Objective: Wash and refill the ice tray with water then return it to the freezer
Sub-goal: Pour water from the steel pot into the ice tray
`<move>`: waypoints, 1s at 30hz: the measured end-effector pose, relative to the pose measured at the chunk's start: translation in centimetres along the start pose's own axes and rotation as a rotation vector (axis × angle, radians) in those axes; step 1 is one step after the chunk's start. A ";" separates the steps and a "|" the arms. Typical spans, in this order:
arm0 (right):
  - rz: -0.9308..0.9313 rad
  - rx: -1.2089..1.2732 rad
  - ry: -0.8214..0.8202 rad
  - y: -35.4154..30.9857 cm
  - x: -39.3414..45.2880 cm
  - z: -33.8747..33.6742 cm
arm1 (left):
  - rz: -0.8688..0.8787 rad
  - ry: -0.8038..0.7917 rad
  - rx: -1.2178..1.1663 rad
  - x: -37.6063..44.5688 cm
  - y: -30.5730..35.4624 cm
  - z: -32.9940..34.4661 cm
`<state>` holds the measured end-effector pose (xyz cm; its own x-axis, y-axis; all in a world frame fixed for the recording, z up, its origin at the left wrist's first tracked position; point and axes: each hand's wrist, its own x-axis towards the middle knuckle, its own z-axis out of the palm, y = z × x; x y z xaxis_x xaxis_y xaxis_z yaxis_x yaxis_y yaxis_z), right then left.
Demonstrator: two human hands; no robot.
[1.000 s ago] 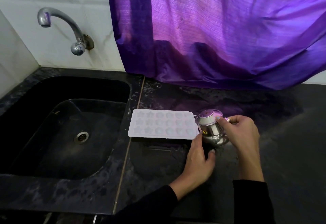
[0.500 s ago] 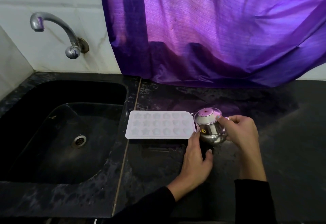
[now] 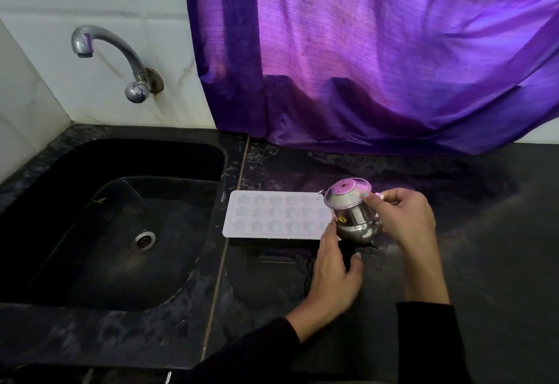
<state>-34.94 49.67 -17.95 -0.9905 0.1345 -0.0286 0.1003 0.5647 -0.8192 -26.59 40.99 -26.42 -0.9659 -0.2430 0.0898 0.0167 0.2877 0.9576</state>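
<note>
Ice tray [image 3: 273, 214]: white, flat, rectangular, moulded with rows of star-shaped and rounded cells. Lies level on the black counter [image 3: 472, 247], its long side running left to right, its left end just beside the sink [image 3: 75, 299]. Whether the cells hold water cannot be told.

Steel pot [image 3: 354, 211]: small, rounded, polished, with a round sticker on its belly; tilted toward the tray's right end and overlapping that end in view. Its top catches a pink-violet sheen.

Right hand [image 3: 402, 220]: to the right of the tray, wrapped around the pot's right side; fingers curled against the body, thumb laid along the upper rim. Grasping the pot.

Left hand [image 3: 332, 274]: at the tray's right front corner, palm down, loosely spread; fingertips [image 3: 331, 227] touch the tray's edge and reach under the pot's belly, thumb spread wide to the right. It grips nothing, only steadies. Both forearms wear dark sleeves [image 3: 257, 350].

Counter: dark mottled stone, with a pale seam running front to back just left of the tray.

Sink: black, recessed, left of the tray, with a metal drain [image 3: 143, 240] in its basin.

Tap [image 3: 116, 59]: curved metal, wall-mounted on white tile, behind the sink and far left of the tray.

Curtain [image 3: 378, 50]: purple, backlit, hanging behind the tray, its hem resting on the counter's rear edge.
</note>
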 end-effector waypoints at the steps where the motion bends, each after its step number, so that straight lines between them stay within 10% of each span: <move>1: -0.002 -0.013 -0.003 -0.1 0.0 0.1 | -0.001 0.001 0.000 0.0 0.0 -0.1; 30: -0.001 -0.075 0.019 -0.9 -0.9 1.0 | 0.014 -0.007 -0.013 0.0 -0.3 -1.5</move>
<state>-34.19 48.23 -17.79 -0.9887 0.1491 -0.0168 0.1073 0.6240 -0.7740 -26.19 39.56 -26.31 -0.9674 -0.2324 0.1009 0.0331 0.2790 0.9597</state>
